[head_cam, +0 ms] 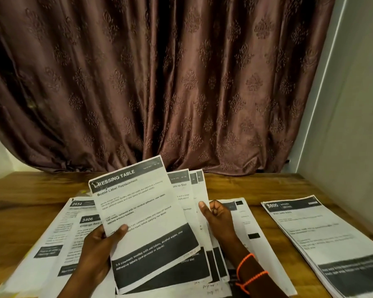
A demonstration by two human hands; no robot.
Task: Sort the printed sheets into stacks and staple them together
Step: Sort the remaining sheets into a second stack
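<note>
Fingers of the left hand (95, 252), at lower left of the frame, curl round the left edge of the front sheet (144, 222), with the thumb pressed on its printed face; its header reads "DRESSING TABLE". Right hand (218, 220), just right of centre, grasps the fanned sheets (194, 203) behind it, thumb on the front and fingers hidden behind the paper. Orange cords (249, 274) circle that wrist.

Both hands lift the sheets clear of the bench (19, 196) and tilt them toward the camera, probably so each header can be read and matched to a pile. Fanning them likely lets the front page be peeled away alone.

Three groups of paper lie flat on the wooden bench: a left stack (58, 233) showing the numbers 2652 and 3406, a middle stack (243, 222) partly hidden by the right hand, and a right stack (310, 233) toward the lower right. Sorting looks unfinished. No stapler is visible. A brown patterned curtain (159, 82) fills the upper frame.
</note>
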